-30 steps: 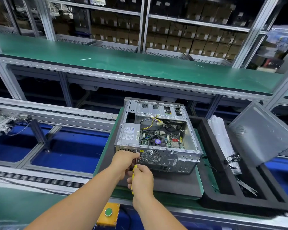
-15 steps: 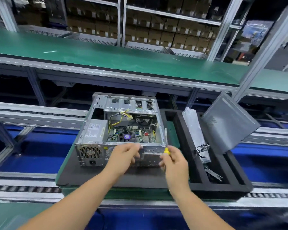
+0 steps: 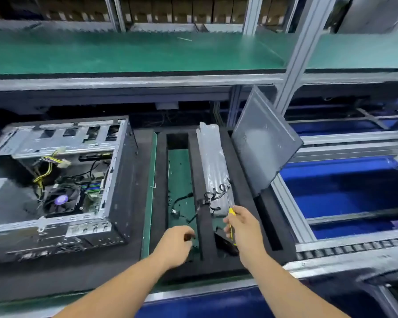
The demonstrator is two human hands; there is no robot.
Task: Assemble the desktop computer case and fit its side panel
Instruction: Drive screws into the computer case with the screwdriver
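A yellow-handled screwdriver (image 3: 230, 214) is gripped in the right hand (image 3: 244, 228), its shaft pointing up and away over the black foam tray (image 3: 244, 196). The left hand (image 3: 174, 245) is lowered into the tray's near green-floored slot with the fingers curled; whether anything is pinched there cannot be told, as the fingertips are blurred and partly hidden.

The open computer case (image 3: 62, 187) lies well to the left of both hands, its top side uncovered, with fan, board and yellow wiring exposed. The side panel (image 3: 264, 143) is propped on edge, tilted, beyond and to the right of the right hand, resting in the tray's far-right slot. A clear plastic-wrapped bundle (image 3: 213, 166) and a loose black cable (image 3: 207, 198) lie just ahead of the right hand.

The panel is judged to be thin sheet steel: stiff enough, moderately light, but liable to flex and with sharp edges. It is best taken by two opposite long edges, with the screwdriver set down first. The case is judged heavy and rigid; it should be steadied by its frame, never by the fragile board or cables.
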